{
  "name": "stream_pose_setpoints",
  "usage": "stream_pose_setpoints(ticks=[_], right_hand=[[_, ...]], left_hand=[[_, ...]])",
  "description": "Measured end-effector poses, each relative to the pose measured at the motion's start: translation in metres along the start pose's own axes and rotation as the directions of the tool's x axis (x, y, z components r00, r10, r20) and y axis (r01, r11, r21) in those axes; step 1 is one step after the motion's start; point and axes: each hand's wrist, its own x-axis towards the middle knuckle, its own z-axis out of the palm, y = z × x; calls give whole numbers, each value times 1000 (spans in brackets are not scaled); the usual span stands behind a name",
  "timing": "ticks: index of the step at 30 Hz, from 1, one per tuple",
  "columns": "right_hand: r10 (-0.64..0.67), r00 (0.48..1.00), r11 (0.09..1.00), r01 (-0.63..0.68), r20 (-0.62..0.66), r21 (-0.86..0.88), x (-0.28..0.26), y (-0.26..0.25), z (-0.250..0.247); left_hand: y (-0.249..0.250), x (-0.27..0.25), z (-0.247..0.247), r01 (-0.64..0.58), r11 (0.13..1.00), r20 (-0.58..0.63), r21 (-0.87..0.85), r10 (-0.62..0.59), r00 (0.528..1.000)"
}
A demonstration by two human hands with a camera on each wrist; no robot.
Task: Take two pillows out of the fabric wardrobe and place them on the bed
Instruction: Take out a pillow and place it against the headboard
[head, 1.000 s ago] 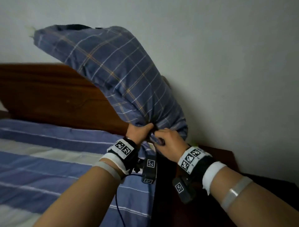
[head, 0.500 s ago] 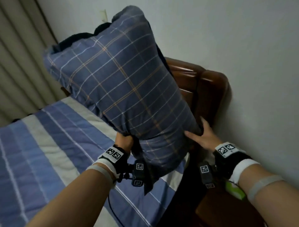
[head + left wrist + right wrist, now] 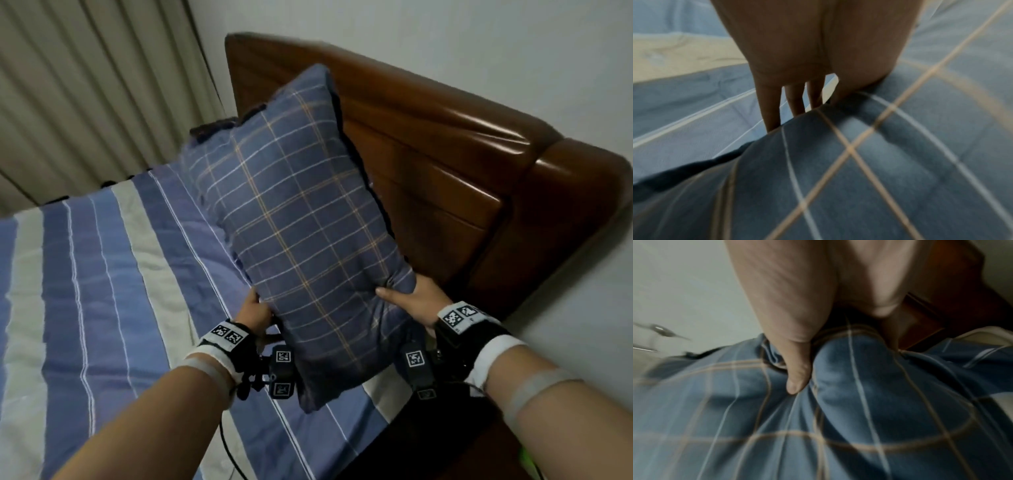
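1. One bed (image 3: 102, 274) fills most of the head view. It has blue and cream stripes. I use the bed as my landmark.
2. One brown headboard (image 3: 428, 144) stands at the top end of the bed. One pale curtain (image 3: 85, 85) hangs past the far side of the bed.
3. One pillow (image 3: 301, 233) shows, blue with thin crossed lines. The task asks for two, so I think one more is still to come. I cannot see a second pillow or the wardrobe.
4. The pillow is up in the air over the top end of the bed, just in front of the headboard. It is tilted. Its long way runs from the hands at the near edge of the bed out toward the far side. It does not lie flat on the bed yet.
5. Two hands hold the near end of the pillow. The left hand (image 3: 255, 310) is on the side away from the headboard. Its fingers (image 3: 770, 105) go behind the pillow edge and the base of its thumb presses the front, so it grips the pillow.
6. The right hand (image 3: 416, 301) is on the headboard side. Its thumb (image 3: 797, 369) digs into the cloth, so it is clamped on the pillow too.
7. Both hands are about as near to the pillow as each other. The bed lies below the pillow, so I think the next move is down, laying the pillow along the headboard.
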Motion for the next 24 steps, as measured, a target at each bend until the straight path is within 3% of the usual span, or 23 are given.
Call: stream_pose_setpoints(ticks=[7,13,15,19,24], right_hand=[[159,987,983,-161,-29,-84,108,40,4],[252,966,962,-256,-54,-94,191,67,17],[285,954,949,-295,-94,-113,211,74,18],[407,910,888,-415,-78,-201,231,92,15],[544,838,838,-540,-38,81,201,106,5]], left_hand=[[-30,120,41,209,977,48,-53,-206,977],[-70,221,49,296,955,-21,8,-296,955],[-62,226,58,324,946,1,-36,-324,946],[-44,240,77,358,933,39,49,-360,932],[-16,229,129,338,925,220,176,-372,902]])
